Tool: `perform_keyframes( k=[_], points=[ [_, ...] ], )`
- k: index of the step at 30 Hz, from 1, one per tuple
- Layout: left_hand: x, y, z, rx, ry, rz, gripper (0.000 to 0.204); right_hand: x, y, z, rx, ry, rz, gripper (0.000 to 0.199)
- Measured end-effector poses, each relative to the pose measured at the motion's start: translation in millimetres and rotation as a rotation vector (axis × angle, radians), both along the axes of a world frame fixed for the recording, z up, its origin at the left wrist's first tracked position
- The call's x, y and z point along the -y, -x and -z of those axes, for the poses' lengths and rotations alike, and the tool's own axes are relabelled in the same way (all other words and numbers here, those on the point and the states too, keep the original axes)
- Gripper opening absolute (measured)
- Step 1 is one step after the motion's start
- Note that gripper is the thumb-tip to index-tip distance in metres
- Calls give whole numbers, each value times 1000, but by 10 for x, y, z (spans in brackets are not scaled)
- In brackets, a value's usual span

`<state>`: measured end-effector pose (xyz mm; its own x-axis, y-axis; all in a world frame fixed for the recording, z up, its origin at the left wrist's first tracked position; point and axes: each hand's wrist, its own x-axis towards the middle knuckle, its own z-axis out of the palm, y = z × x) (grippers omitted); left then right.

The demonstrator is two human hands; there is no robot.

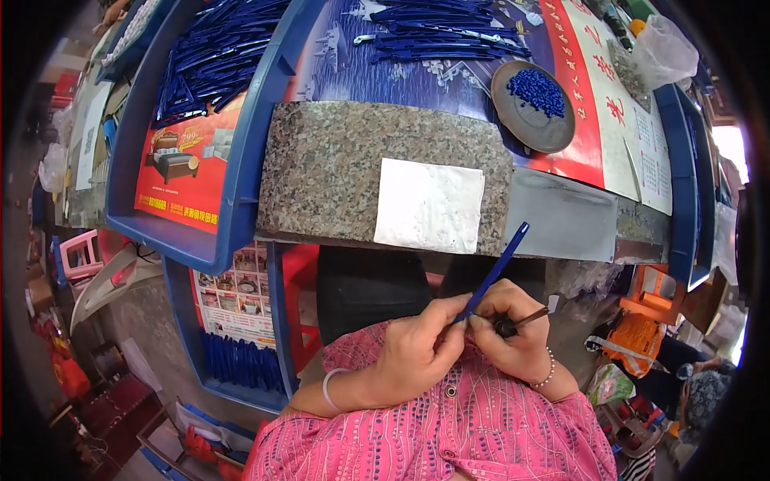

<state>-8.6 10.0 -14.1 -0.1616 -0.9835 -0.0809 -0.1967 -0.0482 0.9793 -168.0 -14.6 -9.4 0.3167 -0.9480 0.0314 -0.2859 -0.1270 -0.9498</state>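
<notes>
My left hand (pixel 421 345) pinches the lower end of a long blue plastic strip (pixel 497 268) that points up and to the right. My right hand (pixel 513 325) sits beside it, closed around a small dark tool with a thin brown handle (pixel 525 321), its tip near the strip's base. Both hands are held close to my chest, over my pink patterned shirt, below the edge of the bench.
A speckled granite slab (pixel 337 168) with a white sheet (pixel 429 204) lies on the bench edge. Behind it are a round dish of small blue pieces (pixel 533 100), a pile of blue strips (pixel 437 32), and a blue tray (pixel 241 184) holding more strips (pixel 212 60).
</notes>
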Motion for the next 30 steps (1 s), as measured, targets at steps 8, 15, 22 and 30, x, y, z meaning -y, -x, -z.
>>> perform_keyframes(
  k=[8, 15, 22, 30],
  points=[
    [-16, -8, 8, 295, 322, 86, 38, -50, -33, -133, -126, -56, 26, 16],
    [-57, 14, -6, 285, 337, 102, 42, -64, 4, -140, -126, -46, -16, 15],
    [-79, 32, 71, 362, 390, 129, 41, -100, -51, -214, -261, -41, 8, 14],
    [-81, 30, 59, 383, 372, 150, 40, -61, -88, -225, -348, -75, 3, 15]
  ],
)
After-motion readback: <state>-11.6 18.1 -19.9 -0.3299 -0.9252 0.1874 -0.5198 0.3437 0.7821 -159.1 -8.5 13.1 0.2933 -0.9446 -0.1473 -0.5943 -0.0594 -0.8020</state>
